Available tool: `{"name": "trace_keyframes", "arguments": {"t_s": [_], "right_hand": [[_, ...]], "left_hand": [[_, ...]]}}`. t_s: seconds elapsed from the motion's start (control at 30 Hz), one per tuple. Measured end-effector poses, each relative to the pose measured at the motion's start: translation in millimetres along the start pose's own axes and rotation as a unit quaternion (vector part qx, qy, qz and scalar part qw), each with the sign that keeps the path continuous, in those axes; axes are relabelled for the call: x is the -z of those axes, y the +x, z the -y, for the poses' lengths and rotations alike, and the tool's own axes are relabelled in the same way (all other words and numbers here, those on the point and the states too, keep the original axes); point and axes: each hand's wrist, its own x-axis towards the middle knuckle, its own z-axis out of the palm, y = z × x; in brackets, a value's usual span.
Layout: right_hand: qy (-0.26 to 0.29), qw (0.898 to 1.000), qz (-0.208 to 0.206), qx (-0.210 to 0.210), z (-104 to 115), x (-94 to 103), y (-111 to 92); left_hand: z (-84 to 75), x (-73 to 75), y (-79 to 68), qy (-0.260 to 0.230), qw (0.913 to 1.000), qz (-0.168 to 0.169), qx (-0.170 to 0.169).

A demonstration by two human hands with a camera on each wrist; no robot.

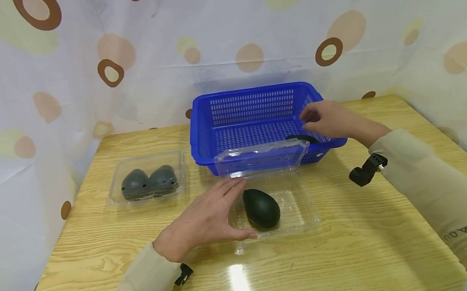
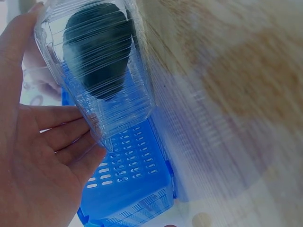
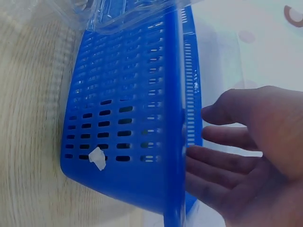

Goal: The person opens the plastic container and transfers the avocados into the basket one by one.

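Note:
A clear plastic clamshell box [image 1: 298, 205] stands on the table with its lid raised against the basket's front. A dark green avocado [image 1: 262, 209] lies in its left half. My left hand [image 1: 207, 218] holds the box by its left end, thumb at the front edge and fingers at the back; the left wrist view shows the avocado [image 2: 97, 52] through the plastic. Over the right part of a blue basket [image 1: 249, 93] hovers my right hand [image 1: 327, 118], its fingers loosely bent and holding nothing. Below it another avocado [image 1: 302, 137] is partly hidden by the basket's front rim.
To the left sits a closed clear clamshell box [image 1: 180, 170] with two dark avocados [image 1: 136, 183] inside. The wooden table [image 1: 341, 258] ends at a patterned curtain [image 1: 220, 31] behind the basket. A small white scrap [image 3: 98, 158] sticks to the basket's side.

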Motion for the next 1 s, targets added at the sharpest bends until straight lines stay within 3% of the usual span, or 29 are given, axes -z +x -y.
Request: {"name": "trace_keyframes", "arguments": {"t_s": [0.73, 1.0], "right_hand": [[0.044, 0.991, -0.111, 0.059, 15, 5.6, -51], [0.031, 0.990, -0.124, 0.065, 22, 0.6, -71]], "left_hand": [[0.5, 1.6, -0.4, 0.000, 0.9999, -0.010, -0.009], [0.7, 1.7, -0.5, 0.000, 0.9998, -0.015, -0.012]]}}
